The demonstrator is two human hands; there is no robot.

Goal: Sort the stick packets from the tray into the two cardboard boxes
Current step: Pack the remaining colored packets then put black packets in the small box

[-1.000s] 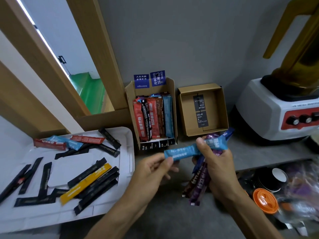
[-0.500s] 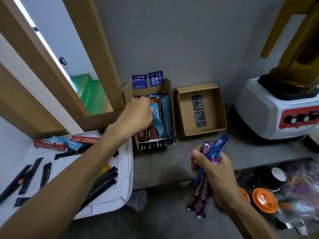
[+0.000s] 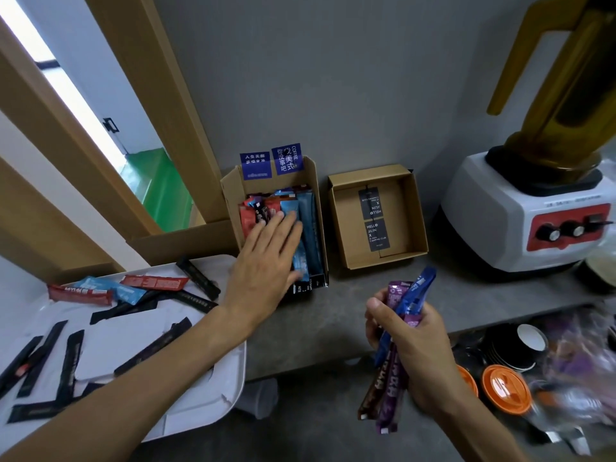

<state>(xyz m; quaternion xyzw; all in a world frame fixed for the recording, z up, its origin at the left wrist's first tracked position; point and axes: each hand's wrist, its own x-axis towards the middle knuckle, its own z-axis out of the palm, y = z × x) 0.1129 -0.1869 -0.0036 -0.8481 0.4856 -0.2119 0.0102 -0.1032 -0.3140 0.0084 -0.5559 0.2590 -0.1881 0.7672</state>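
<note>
A white tray (image 3: 206, 388) at the left holds several black stick packets (image 3: 71, 365) plus red (image 3: 153, 282) and light blue ones (image 3: 125, 293). The left cardboard box (image 3: 230, 191) is packed with red, black and blue packets (image 3: 308, 221). My left hand (image 3: 266, 265) lies flat over them, fingers straight. The right cardboard box (image 3: 418, 211) holds only a black printed card (image 3: 373, 221). My right hand (image 3: 410, 348) grips a bunch of purple, blue and brown packets (image 3: 396, 328) upright, in front of the counter edge.
A white blender base with red panel (image 3: 526, 221) and amber jug stands at the right. Below the grey counter (image 3: 350, 305) are paper cups (image 3: 531, 341) and orange lids (image 3: 505, 388). A wooden frame (image 3: 160, 95) rises at the back left.
My left hand took the light blue packet from my right hand, carried it into the left box and now lies flat on the packets there. My right hand stayed in place with its bunch.
</note>
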